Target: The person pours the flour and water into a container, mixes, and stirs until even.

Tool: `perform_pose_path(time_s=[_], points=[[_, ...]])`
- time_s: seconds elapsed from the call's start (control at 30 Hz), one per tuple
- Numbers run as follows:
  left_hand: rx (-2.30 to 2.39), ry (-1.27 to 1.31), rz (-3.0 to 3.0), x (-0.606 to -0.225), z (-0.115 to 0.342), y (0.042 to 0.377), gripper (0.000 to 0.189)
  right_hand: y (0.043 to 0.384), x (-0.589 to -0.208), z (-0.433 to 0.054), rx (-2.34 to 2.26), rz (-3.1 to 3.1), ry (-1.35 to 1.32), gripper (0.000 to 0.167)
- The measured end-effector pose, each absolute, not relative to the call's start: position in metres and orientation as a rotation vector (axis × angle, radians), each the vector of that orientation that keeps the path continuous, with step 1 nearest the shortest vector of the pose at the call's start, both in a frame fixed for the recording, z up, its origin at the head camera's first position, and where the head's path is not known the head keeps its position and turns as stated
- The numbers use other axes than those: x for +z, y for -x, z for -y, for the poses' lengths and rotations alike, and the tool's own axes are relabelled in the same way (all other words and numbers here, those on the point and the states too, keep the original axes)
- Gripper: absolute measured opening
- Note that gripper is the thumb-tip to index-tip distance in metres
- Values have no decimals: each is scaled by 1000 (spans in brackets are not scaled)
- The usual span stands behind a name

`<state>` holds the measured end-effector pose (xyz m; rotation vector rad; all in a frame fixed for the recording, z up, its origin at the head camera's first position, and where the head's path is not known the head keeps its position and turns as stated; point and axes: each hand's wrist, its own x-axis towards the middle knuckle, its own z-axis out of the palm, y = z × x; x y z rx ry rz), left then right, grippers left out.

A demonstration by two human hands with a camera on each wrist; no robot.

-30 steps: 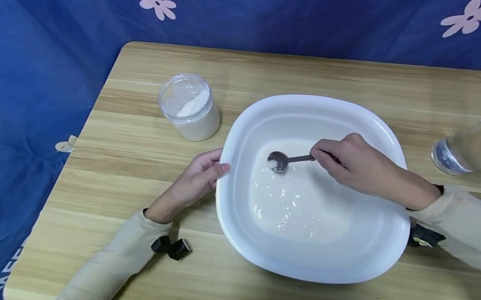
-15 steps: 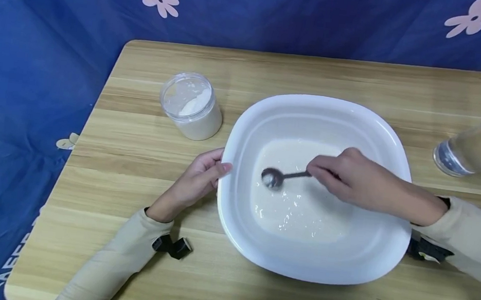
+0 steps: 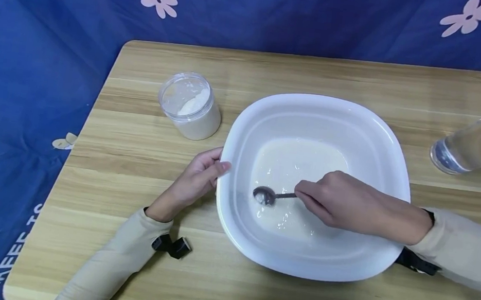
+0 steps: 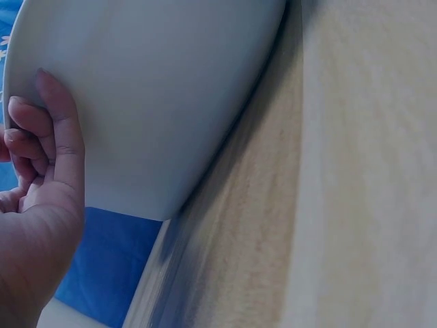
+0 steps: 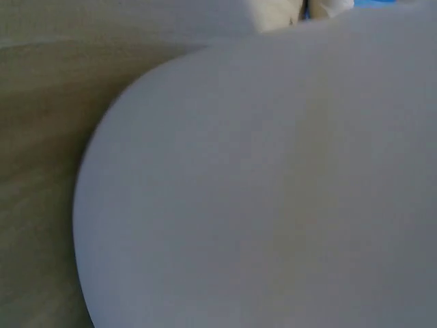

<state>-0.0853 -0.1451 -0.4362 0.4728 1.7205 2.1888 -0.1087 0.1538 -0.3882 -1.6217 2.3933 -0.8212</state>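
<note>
A white oval basin stands on the table with a pool of milky white liquid in its bottom. My left hand grips the basin's left rim, thumb on top; in the left wrist view the fingers of that hand curl against the outer wall. Over the basin my right hand pinches the handle of a small dark metal spoon, whose bowl is at the liquid, near its left side. Only the basin's outer wall fills the right wrist view; the right hand is hidden there.
Left of the basin stands an open clear jar of white powder. A clear glass vessel with water is at the right, cut off by the frame edge. The wooden table meets a blue flowered cloth behind.
My right hand has moved the spoon toward the near side and slightly left through the basin. The left hand keeps its hold on the rim.
</note>
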Motion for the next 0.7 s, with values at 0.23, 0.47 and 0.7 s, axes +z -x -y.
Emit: perform_pose_path(time_s=[0.23, 0.47, 0.7], points=[[2182, -463, -1731, -437, 146, 85, 43, 111, -387, -155, -925, -2319, 1538, 27], [2177, -464, -1727, -437, 146, 85, 42, 115, -381, -159, -681, -2453, 1578, 24], [2175, -476, -1725, -437, 146, 85, 42, 125, -372, -177, -534, -2526, 1621, 23]])
